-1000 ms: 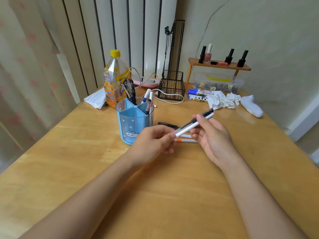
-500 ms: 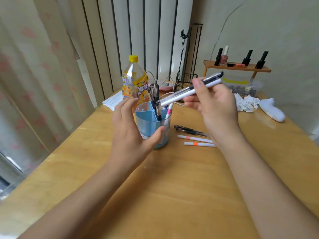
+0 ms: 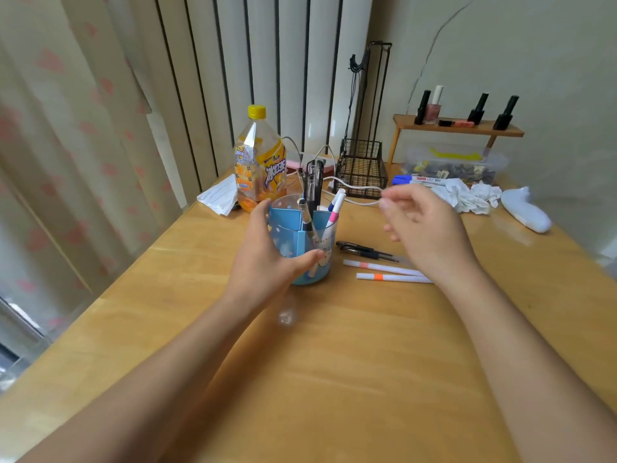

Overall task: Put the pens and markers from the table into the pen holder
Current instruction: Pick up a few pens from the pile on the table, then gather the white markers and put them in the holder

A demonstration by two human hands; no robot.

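A clear pen holder [image 3: 325, 242] with blue dividers stands mid-table, and several pens and markers stick out of it. My left hand [image 3: 267, 252] wraps around its left and front side. My right hand [image 3: 424, 228] hovers to the right of the holder, fingers apart and holding nothing. On the table under it lie two black pens [image 3: 364, 250] and two white markers with orange bands [image 3: 384, 267], [image 3: 390, 278]; the markers' right ends are hidden by my right wrist.
An orange drink bottle [image 3: 258, 162] stands just behind the holder. A black wire basket [image 3: 362, 170], a white cable, a plastic box, crumpled tissues [image 3: 470, 197], a white sock and a small wooden shelf with nail polish sit along the back.
My right hand held two pens above the holder; now they stand in the holder and the hand has let go and drawn back right. My left hand stays on the holder.
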